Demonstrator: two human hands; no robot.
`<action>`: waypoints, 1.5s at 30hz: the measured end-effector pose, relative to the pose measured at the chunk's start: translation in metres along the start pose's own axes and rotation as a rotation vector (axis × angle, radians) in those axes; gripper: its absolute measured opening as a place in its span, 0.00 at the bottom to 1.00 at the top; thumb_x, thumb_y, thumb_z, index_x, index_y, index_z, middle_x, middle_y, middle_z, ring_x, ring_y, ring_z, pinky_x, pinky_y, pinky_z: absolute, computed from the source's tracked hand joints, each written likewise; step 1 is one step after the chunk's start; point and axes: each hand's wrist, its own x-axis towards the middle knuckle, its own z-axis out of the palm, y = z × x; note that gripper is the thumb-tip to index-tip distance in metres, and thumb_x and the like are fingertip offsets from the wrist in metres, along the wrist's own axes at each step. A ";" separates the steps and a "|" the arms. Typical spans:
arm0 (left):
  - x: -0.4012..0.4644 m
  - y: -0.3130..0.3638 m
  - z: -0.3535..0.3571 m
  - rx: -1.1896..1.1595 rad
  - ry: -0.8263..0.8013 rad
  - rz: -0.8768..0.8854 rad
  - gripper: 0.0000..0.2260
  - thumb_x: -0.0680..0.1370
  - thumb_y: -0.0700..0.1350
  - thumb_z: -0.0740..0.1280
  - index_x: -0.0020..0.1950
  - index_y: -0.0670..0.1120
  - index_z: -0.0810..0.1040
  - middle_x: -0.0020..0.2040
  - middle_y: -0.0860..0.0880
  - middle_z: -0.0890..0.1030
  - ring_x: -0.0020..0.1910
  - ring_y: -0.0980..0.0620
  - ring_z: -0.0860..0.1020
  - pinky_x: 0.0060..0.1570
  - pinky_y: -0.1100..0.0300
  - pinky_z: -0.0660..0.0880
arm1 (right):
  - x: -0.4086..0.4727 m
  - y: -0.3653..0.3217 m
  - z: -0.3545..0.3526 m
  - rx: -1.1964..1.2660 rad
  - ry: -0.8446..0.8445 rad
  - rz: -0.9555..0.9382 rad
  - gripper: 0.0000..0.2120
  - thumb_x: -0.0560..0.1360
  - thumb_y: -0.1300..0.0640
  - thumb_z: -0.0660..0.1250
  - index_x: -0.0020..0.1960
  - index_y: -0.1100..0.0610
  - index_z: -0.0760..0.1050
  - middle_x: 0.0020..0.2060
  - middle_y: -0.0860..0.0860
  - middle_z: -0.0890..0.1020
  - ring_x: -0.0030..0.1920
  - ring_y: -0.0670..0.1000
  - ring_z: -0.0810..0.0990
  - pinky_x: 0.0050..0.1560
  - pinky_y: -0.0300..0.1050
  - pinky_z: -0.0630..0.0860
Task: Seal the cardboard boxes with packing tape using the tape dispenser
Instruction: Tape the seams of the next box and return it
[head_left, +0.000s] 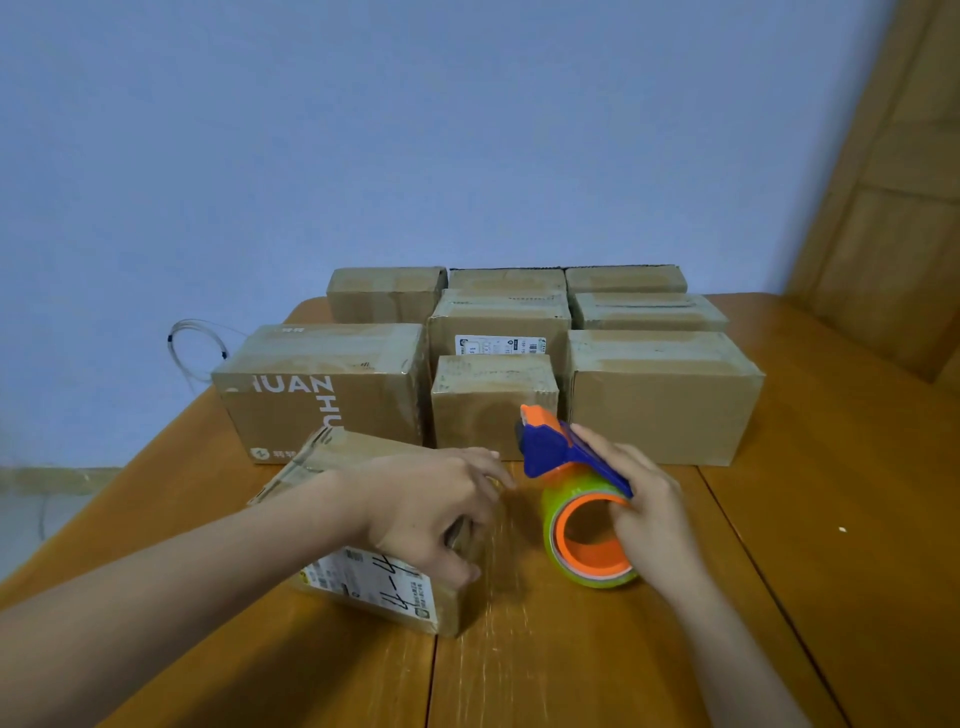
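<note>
A person works at a wooden surface (571, 665) seen from above. The left hand (434, 512) curls over the right end of a small cardboard box (374, 540) that lies tilted under it, with fingers over the top edge and thumb low on the near face beside a shipping label (363, 577). Just right of that hand, the right hand (644, 509) grips a blue and orange tape dispenser (566, 467) with its fingers wrapped around the clear tape roll (587, 540). A faint sheet of tape seems to stretch between dispenser and box. Beyond both hands stand rows of taped boxes (660, 395). The small box looks light and likely to slide, so holding it down matters; its walls look stiff enough to press on. The tape is thin and sticky, so it is best handled only through the dispenser.
</note>
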 end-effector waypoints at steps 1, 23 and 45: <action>0.000 0.000 0.000 0.000 -0.002 0.002 0.20 0.70 0.60 0.62 0.40 0.44 0.81 0.42 0.52 0.79 0.70 0.51 0.66 0.76 0.53 0.51 | 0.000 0.000 0.000 0.006 0.000 0.004 0.38 0.72 0.77 0.63 0.68 0.39 0.67 0.57 0.44 0.75 0.57 0.42 0.75 0.44 0.35 0.78; 0.000 0.002 -0.004 -0.198 -0.065 0.032 0.17 0.70 0.61 0.67 0.48 0.51 0.84 0.61 0.60 0.79 0.72 0.64 0.59 0.75 0.49 0.42 | 0.001 -0.005 -0.005 0.007 0.051 -0.036 0.40 0.72 0.78 0.63 0.64 0.34 0.65 0.55 0.38 0.73 0.57 0.36 0.72 0.42 0.31 0.76; -0.035 0.005 -0.011 0.088 0.115 -0.514 0.43 0.66 0.76 0.56 0.76 0.55 0.58 0.75 0.52 0.63 0.70 0.51 0.64 0.65 0.52 0.65 | 0.015 -0.058 -0.030 -0.558 0.176 -0.428 0.40 0.62 0.80 0.69 0.70 0.55 0.71 0.61 0.55 0.77 0.60 0.49 0.69 0.48 0.44 0.73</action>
